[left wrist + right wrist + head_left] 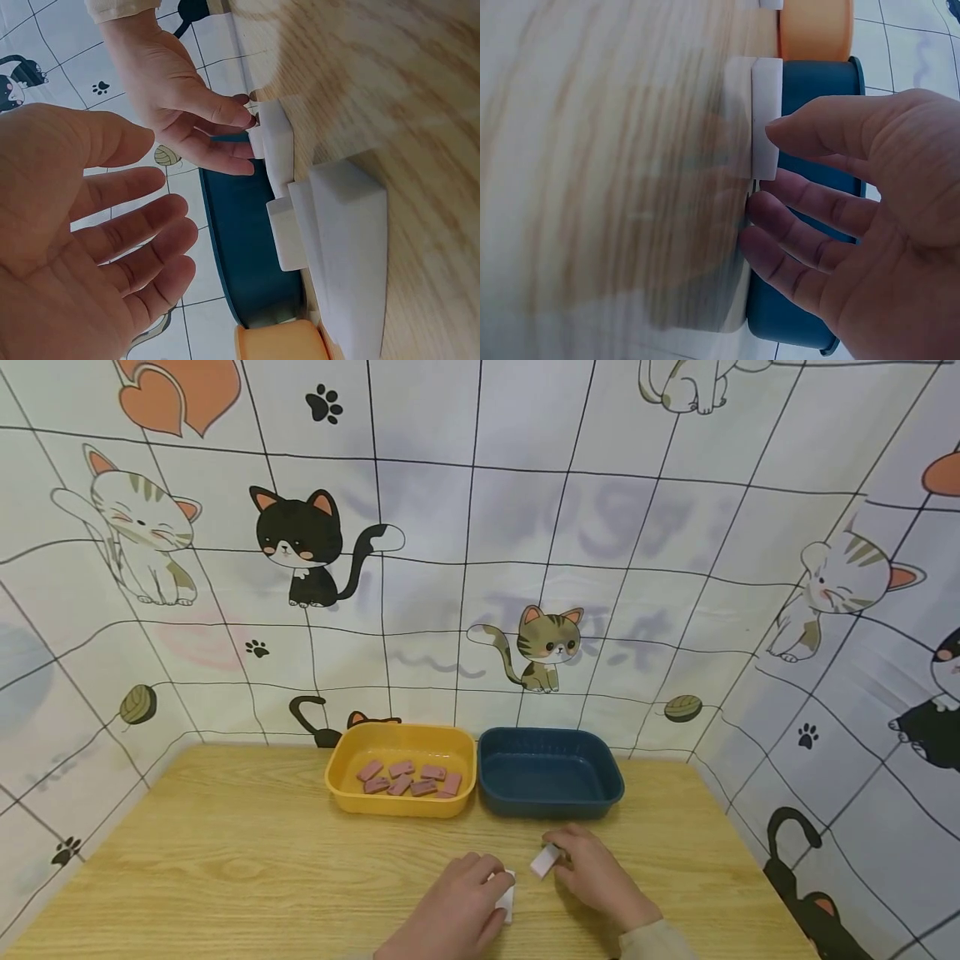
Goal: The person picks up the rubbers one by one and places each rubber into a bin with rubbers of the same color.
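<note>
In the head view my left hand [461,902] is low over the table, beside a white rectangular block [507,900]. The left wrist view shows that hand [97,225] with loosely bent fingers apart from the white blocks [349,255]; a smaller white piece [286,234] is seen behind them. My right hand [596,875] pinches one end of another white block [545,860] between thumb and fingers. In the right wrist view the thumb rests against this block [767,120], low at the table, with the other fingers bent below it.
Behind the hands a yellow basin [401,806] holds several pink rectangular blocks [401,768]. A dark blue basin [551,806] touches its right side. Both stand on a wood-grain table [225,860], backed by a cat-print wall covering [427,568].
</note>
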Demonstrator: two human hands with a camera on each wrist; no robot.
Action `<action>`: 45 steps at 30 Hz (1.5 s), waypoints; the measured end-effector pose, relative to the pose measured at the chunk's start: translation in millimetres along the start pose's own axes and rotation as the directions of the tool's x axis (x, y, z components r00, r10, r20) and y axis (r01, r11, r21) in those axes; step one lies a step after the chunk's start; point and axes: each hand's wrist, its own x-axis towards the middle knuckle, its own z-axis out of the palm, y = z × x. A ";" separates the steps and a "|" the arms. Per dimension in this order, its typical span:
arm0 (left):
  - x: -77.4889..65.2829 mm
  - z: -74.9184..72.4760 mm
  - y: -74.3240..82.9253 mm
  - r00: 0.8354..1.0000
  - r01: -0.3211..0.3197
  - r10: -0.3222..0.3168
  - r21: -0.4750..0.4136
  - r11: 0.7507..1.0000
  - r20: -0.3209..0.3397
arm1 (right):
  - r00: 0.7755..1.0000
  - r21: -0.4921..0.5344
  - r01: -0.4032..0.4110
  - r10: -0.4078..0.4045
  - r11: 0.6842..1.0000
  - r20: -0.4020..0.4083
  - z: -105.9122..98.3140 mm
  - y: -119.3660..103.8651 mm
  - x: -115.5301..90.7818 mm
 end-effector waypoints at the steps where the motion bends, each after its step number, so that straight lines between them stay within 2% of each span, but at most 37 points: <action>1: 0.4 0.0 0.2 1.000 0.005 -0.004 -0.005 1.000 0.012 | 1.000 -0.007 0.005 -0.005 1.000 0.002 0.4 -0.2 -0.3; 8: 4.0 0.9 -0.1 0.998 -0.003 0.003 -0.001 1.000 0.060 | 1.000 -0.022 -0.008 0.008 1.000 0.016 1.9 -0.6 -2.9; 13: 6.0 2.0 -0.6 0.998 -0.008 0.008 0.002 1.000 0.061 | 1.000 -0.021 -0.011 0.011 1.000 0.017 2.4 2.3 -3.1; 24: 13.1 2.8 -3.0 0.995 0.047 -0.049 0.026 0.999 0.085 | 0.999 0.012 -0.024 0.023 1.000 0.034 0.7 3.8 -2.5; 33: 16.5 0.7 -10.9 0.994 0.101 -0.101 -0.001 0.995 0.045 | 0.997 0.046 -0.060 0.062 0.997 -0.042 -2.0 -1.5 -0.5; 38: 20.0 -1.7 -15.0 0.993 0.113 -0.112 -0.020 0.993 0.043 | 0.994 0.049 -0.022 0.027 0.999 -0.106 -4.9 -3.5 2.9; 45: 22.9 -3.3 -21.1 0.993 0.117 -0.116 -0.023 0.993 0.019 | 0.992 0.081 0.005 0.005 0.997 -0.127 -12.4 -8.7 11.5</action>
